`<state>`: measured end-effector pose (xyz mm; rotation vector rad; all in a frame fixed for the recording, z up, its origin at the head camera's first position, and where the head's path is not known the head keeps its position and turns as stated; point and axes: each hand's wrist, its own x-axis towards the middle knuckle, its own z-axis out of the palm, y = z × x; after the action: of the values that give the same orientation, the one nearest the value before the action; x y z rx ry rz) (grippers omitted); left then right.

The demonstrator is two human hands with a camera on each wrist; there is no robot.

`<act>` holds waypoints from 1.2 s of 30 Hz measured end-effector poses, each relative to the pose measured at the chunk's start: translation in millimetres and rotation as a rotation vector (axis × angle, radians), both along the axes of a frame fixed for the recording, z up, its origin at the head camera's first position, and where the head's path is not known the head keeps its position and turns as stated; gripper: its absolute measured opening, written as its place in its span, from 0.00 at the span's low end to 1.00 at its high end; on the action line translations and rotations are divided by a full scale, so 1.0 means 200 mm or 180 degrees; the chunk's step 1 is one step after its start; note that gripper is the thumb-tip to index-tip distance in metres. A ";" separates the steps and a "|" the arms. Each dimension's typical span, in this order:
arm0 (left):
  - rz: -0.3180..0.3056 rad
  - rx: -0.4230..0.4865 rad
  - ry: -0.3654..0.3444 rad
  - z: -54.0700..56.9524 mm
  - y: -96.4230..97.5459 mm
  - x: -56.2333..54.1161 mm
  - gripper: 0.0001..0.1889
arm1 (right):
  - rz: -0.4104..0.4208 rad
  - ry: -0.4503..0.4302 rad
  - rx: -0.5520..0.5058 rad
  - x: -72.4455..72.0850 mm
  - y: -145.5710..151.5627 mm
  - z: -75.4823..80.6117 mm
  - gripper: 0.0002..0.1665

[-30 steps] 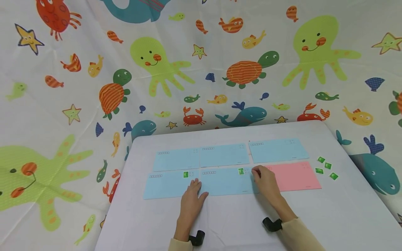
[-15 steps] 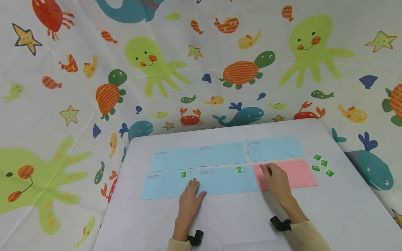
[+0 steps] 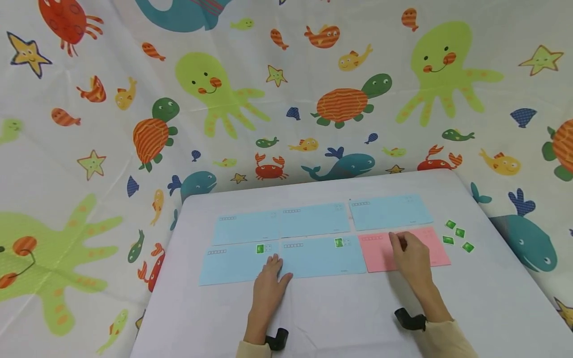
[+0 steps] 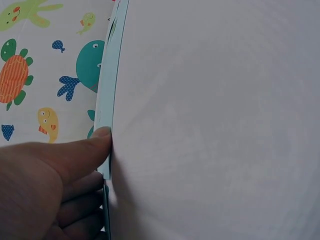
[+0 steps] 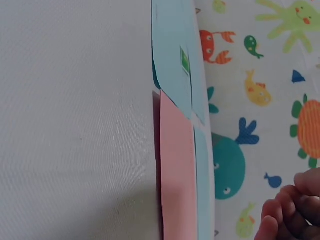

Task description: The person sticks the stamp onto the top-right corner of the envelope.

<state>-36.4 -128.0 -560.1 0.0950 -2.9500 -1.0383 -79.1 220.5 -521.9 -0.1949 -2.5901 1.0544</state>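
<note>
My left hand (image 3: 268, 288) rests with fingers stretched over the front edges of the front-left blue envelope (image 3: 228, 266) and the front-middle blue envelope (image 3: 324, 261). Each of these carries one green stamp (image 3: 338, 242) near its upper right corner. Above the pink envelope (image 3: 440, 251), at the front right, is my right hand (image 3: 413, 261). Its fingers (image 5: 270, 225) are loosely curled in the right wrist view, with nothing visible between them. In the left wrist view my left thumb (image 4: 82, 157) lies at a blue envelope's edge (image 4: 112, 95).
A back row of blue envelopes (image 3: 315, 221) lies behind the front row. Several loose green stamps (image 3: 448, 240) lie right of the pink envelope on the white table (image 3: 340, 313). A sea-animal printed cloth (image 3: 277, 119) hangs behind the table.
My right hand has moved rightward from the edge of the front-middle blue envelope to above the middle of the pink one. The left hand stays in place; the head view has shifted slightly.
</note>
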 end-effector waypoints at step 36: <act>-0.0017 -0.0071 -0.0026 -0.01 -0.04 0.02 0.28 | -0.0893 -0.0581 -0.0205 0.09 0.33 -0.03 0.26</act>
<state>-32.0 -136.8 -562.1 0.0912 -2.9700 -1.0079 -61.8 287.0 -528.9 -0.6778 -2.5859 1.0584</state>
